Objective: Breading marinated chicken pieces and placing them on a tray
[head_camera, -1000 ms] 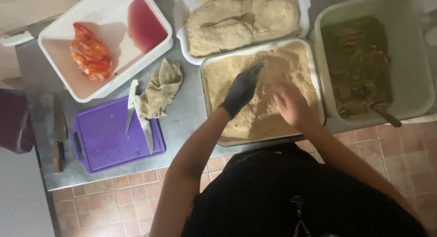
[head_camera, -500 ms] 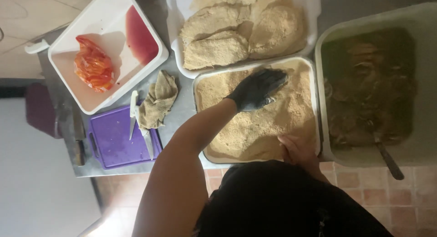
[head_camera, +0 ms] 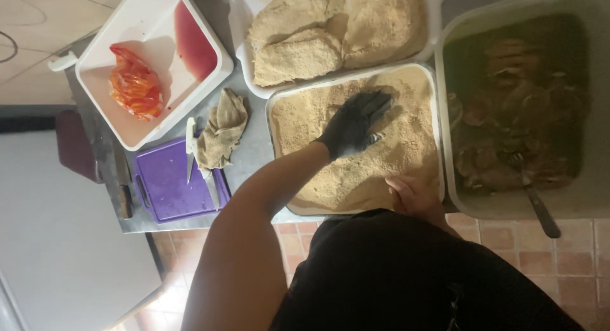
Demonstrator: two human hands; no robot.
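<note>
Crumb tray: the breadcrumb tray (head_camera: 277,108) is sitting on the counter (head_camera: 251,154), straight in front of the person, filled with loose tan crumbs heaped higher toward the near edge.
Left hand: the left hand (head_camera: 352,122), in a black glove, is pressing palm-down on the crumbs near the tray's middle, fingers spread flat and apart, gripping nothing that shows.
Right hand: the right hand (head_camera: 413,196), bare, is resting at the tray's near rim; its fingers are partly hidden by the dark shirt, so I cannot tell whether its grip is apart or together.
Key relation: the crumbs are lying directly under the gloved palm, with the heap running from it back toward the body; the gloved hand is the one farther into the tray, while the bare hand is waiting at the rim.
Beyond: breaded cutlets (head_camera: 298,54) are lying in the next tray farther away.
To the right: a tub of dark marinade (head_camera: 508,96) is holding a utensil.
To the left: a cloth (head_camera: 222,129), a purple cutting board (head_camera: 164,185) and a white tray (head_camera: 95,118) are sitting well apart.
</note>
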